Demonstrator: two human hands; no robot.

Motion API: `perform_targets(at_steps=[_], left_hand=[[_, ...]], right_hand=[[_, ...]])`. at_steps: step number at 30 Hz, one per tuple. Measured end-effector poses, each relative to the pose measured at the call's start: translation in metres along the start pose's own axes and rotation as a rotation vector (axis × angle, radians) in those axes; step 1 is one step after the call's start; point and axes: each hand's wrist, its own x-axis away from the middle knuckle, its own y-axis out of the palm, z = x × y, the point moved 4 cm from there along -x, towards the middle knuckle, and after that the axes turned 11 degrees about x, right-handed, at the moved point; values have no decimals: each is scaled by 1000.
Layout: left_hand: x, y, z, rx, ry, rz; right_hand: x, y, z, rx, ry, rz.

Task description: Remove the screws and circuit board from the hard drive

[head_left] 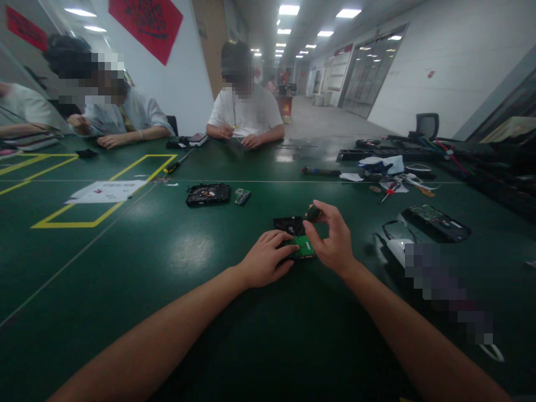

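Observation:
A hard drive with a black body (288,224) and a green circuit board (305,245) lies on the table in front of me. My left hand (268,258) grips it from the left, fingertips over the board and thumb low at the near edge. Above its right side, my right hand (333,237) pinches a dark, rounded handle, apparently a screwdriver (313,213), between thumb and fingers. Its shaft and tip cannot be made out. Part of the drive is hidden under my left fingers.
Farther off are an opened drive case (208,195) and a small circuit board (242,196). To my right lie another drive (438,222), a red-handled screwdriver (391,191) and a pixelated item with a white strap. A yellow-black screwdriver (173,166) rests far left. Several people sit across the table.

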Motion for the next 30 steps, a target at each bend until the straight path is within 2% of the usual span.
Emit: perform_targets(at_steps=[3,10,15,22,26,30], left_hand=[[0,1,-1,-7,-1,2],[0,3,-2,-8,2,0],[0,2,-1,-4,2,6],[1,3,-3,-4,6,12],[0,3,-2,-8,6,11],[0,3,-2,-8,6,9]], right_hand=[[0,0,1,29,-6,28],[1,3,2,-31,21,-36],[-2,-2,-1,43,-3,29],[1,3,3,17,41,-18],[-2,-1,2,68,-6,29],[-3,-1,0,55,9,32]])
